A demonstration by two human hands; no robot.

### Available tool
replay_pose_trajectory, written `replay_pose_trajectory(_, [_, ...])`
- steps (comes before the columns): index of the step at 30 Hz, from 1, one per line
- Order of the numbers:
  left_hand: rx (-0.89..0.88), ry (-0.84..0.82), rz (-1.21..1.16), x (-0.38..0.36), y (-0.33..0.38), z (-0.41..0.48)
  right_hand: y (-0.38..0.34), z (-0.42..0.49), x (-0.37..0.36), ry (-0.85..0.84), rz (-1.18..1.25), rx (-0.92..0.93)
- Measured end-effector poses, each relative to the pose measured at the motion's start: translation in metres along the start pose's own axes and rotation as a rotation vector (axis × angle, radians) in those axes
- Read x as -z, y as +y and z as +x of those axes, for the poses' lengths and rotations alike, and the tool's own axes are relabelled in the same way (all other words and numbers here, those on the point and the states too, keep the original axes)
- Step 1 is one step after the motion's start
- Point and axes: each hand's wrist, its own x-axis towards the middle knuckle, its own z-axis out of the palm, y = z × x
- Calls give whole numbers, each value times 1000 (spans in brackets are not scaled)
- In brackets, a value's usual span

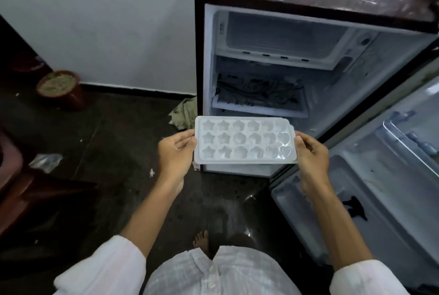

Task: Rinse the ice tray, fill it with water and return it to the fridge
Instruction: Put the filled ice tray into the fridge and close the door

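A white plastic ice tray (244, 140) with star, flower and heart shaped cells is held level in front of the open fridge (261, 76). My left hand (177, 152) grips its left end, thumb on top. My right hand (311, 154) grips its right end the same way. The cells on the right glisten as if they hold water. The fridge's freezer compartment (280, 35) at the top stands open and looks empty. A patterned glass shelf (259, 95) lies below it.
The fridge door (384, 164) is swung open to the right, with door racks. On the dark floor lie a crumpled cloth (184, 114), a clear plastic scrap (46, 161) and a round maroon stool (60, 88) by the wall. Reddish furniture (14, 176) stands at left.
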Motion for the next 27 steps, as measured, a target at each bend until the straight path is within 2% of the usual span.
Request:
replay_pose_trajectory(14, [-89, -89, 48, -87, 70, 90, -61, 100, 4, 97, -2, 24])
replay_pose_trajectory(27, [-194, -6, 89, -158, 103, 136, -79, 203, 3, 44, -21, 97])
